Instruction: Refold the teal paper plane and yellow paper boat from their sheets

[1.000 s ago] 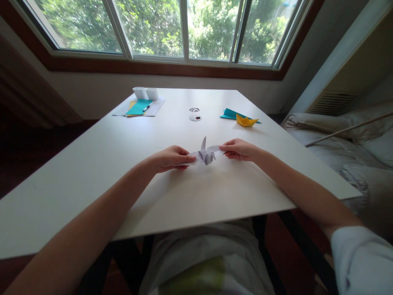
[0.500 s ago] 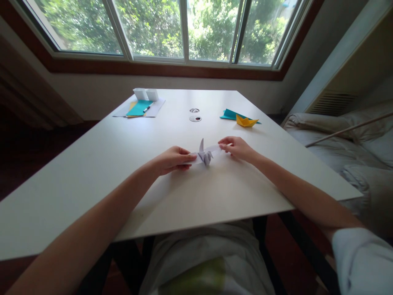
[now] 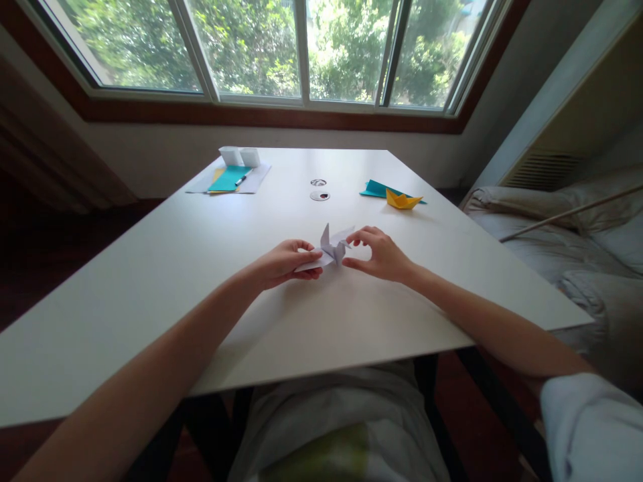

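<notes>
Spanning much of the view, the white table (image 3: 346, 318) lay below. Over it, the left hand (image 3: 295, 258) pinched the paper crane (image 3: 337, 253) by one wing (image 3: 309, 265); the right hand (image 3: 379, 254) curved beside it, thumb and fingers apart — whether any fingertip touched paper couldn't be told. The crane sat between the two. A sharp pull against that pinch could have torn the wing — a careless squeeze, crumpled the small folded tip near the right forefinger.
</notes>
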Motion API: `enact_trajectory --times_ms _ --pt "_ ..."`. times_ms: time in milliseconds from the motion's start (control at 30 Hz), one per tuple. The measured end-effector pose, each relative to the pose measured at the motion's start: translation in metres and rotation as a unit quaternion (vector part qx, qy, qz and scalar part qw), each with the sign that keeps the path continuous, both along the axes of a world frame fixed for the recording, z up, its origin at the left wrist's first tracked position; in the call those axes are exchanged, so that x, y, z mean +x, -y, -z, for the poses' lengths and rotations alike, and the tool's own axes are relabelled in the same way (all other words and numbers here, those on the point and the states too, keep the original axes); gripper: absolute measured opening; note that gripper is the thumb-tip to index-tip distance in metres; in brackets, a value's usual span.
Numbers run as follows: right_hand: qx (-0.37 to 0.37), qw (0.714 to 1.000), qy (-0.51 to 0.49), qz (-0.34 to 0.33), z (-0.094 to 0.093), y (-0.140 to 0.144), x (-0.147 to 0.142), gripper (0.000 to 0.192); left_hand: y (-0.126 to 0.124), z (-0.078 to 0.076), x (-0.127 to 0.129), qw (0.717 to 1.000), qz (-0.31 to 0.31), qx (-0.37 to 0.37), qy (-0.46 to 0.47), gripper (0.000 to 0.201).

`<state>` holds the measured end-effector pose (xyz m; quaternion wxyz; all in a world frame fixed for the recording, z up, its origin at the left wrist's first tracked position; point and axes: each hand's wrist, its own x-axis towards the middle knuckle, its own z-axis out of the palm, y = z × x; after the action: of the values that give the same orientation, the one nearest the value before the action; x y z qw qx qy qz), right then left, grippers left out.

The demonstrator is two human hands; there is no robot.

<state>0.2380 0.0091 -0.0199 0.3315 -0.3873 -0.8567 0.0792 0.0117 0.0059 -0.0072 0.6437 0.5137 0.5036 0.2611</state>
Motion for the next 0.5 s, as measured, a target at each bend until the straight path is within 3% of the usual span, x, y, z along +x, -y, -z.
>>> enact_trajectory --times_ms 67,133,233,367,500 --pt "-0.013 0.999 -0.026 0.013 0.002 0.000 -0.003 0.024 0.000 -0.002 -0.001 0.998 0.031 0.027 -0.051 0.044" --pt "-0.019 0.999 -0.044 0.020 0.003 -0.001 -0.005 0.018 -0.002 -0.004 -0.004 0.984 0.028 0.103 -0.146 0.044" --pt "-0.015 0.998 -0.050 0.024 0.003 -0.002 -0.007 0.013 -0.010 -0.004 -0.008 0.933 -0.016 0.265 -0.245 0.041" --pt "-0.001 0.998 -0.050 0.023 0.005 -0.004 -0.006 0.014 -0.022 0.001 -0.008 0.897 0.012 0.396 -0.193 0.040" --pt "0.002 0.998 -0.058 0.023 0.005 -0.004 -0.007 0.013 -0.023 0.007 -0.002 0.882 0.031 0.441 -0.165 0.027"
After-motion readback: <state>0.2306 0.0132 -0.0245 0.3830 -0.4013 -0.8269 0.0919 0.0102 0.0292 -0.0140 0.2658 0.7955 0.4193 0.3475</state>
